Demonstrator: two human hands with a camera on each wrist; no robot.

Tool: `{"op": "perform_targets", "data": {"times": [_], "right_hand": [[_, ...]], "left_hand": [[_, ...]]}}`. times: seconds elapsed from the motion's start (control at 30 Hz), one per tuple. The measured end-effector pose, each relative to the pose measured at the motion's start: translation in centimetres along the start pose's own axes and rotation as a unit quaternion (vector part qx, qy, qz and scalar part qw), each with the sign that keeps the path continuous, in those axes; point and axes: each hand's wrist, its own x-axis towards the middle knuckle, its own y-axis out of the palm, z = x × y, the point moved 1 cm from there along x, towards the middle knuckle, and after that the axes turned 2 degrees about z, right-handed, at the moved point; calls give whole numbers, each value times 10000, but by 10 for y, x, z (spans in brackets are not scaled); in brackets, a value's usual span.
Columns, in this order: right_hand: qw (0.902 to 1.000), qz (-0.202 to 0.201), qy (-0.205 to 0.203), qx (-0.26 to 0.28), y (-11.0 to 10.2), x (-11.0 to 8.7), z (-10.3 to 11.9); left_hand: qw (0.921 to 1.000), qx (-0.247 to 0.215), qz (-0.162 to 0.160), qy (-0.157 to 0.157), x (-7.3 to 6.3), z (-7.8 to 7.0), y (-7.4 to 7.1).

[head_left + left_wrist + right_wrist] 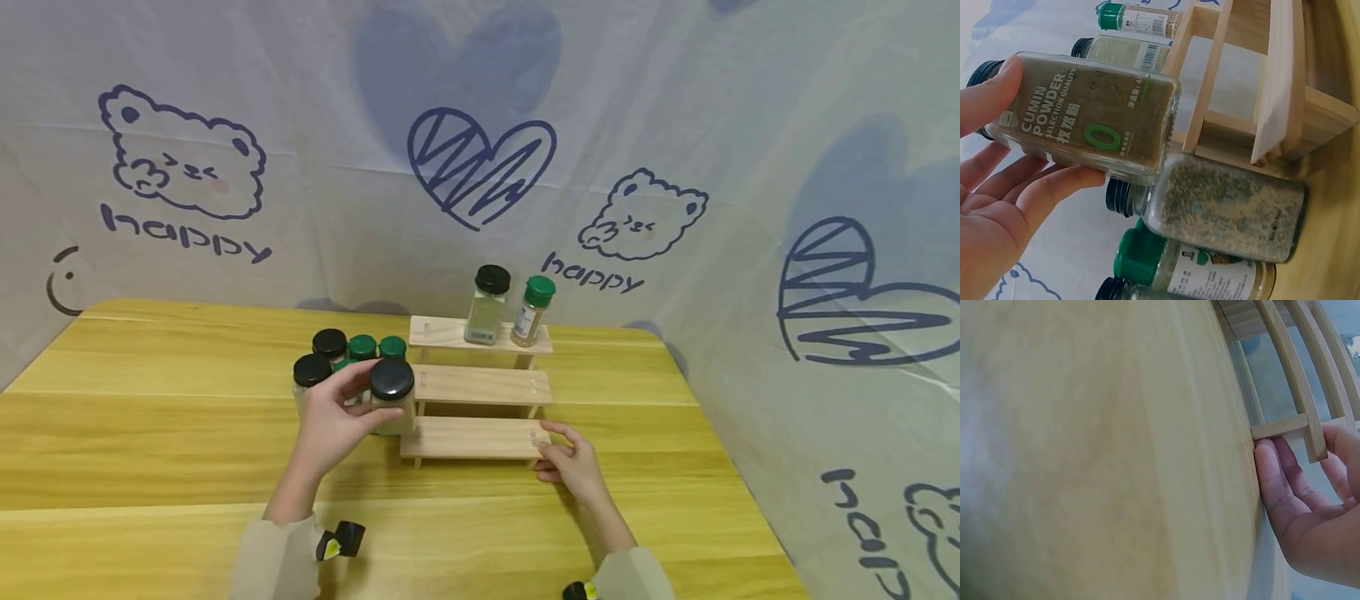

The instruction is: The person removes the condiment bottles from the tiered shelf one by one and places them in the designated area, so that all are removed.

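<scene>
My left hand point(330, 433) grips a square glass jar of cumin powder point(1104, 112) by its black-lidded neck, thumb on one side and fingers on the other. In the head view that cumin jar point(392, 381) is at the left end of a three-step wooden spice rack point(476, 438), above the table. My right hand point(576, 467) holds the right end of the rack's lowest step, with fingers around its edge and beside the leg point(1280, 427). On the top step stand a black-lidded jar point(486, 312) and a green-capped bottle point(532, 313).
Several more spice jars cluster left of the rack, among them a black-lidded jar point(312, 371) and a green-capped jar point(363, 347). A speckled seasoning jar point(1229, 206) stands close beside the rack. Behind the wooden table point(150, 433) hangs a printed cloth point(322, 100).
</scene>
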Motion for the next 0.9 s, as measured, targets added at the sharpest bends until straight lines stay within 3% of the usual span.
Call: {"op": "perform_targets", "data": {"times": [0.27,0.63,0.9], "right_hand": [[10000,23,-42,11,0,-1,1],[10000,31,-20,68,0,-2,0],[10000,-45,14,47,0,-1,0]], "left_hand": [[9999,-10,100,0,-7,4,-5],[9987,135,-99,-477,-14,11,-9],[9968,-60,33,-799,-16,21,-12]]}}
